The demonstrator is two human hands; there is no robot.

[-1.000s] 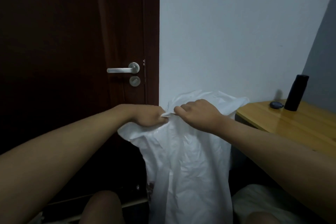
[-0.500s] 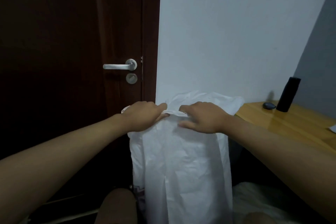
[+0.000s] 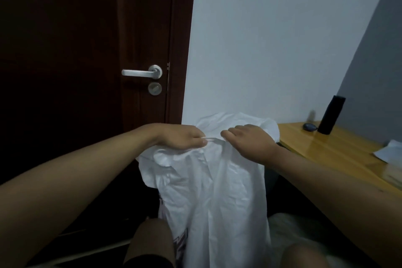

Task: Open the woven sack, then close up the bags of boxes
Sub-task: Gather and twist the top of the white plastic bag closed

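From the head camera, a tall white woven sack (image 3: pixel 217 191) stands upright on the floor between the person's knees, in front of the corner where a dark wooden door (image 3: pixel 87 50) meets a pale wall (image 3: pixel 272 39). Its top is bunched and crumpled, the mouth drawn together, so nothing inside it can be seen; whether it holds anything, I cannot tell. Some dark printing shows low on its left side, too creased to read.

Both bare arms reach forward to the top of the sack. The left hand (image 3: pixel 182 137) has its fingers curled, thumb and fingertips pinching a thin white strip at the sack's upper edge. The right hand (image 3: pixel 250 139) sits just beside it, knuckles up, fingers curled down onto the same gathered edge and gripping the fabric. The two hands are close together but not touching, with the strip stretched across the small gap between them.

The door carries a silver lever handle (image 3: pixel 141 72) with a round lock (image 3: pixel 154 88) below it. To the right, a yellow wooden table (image 3: pixel 337 152) stands against the wall. On its far end a black cylindrical bottle (image 3: pixel 331 114) stands upright, with a small dark rounded object (image 3: pixel 310 126) just beside it. Nearer the right edge lies a white sheet of paper (image 3: pixel 389 151). A pale rumpled bag (image 3: pixel 280 230) lies low to the right of the sack, its contents hidden.
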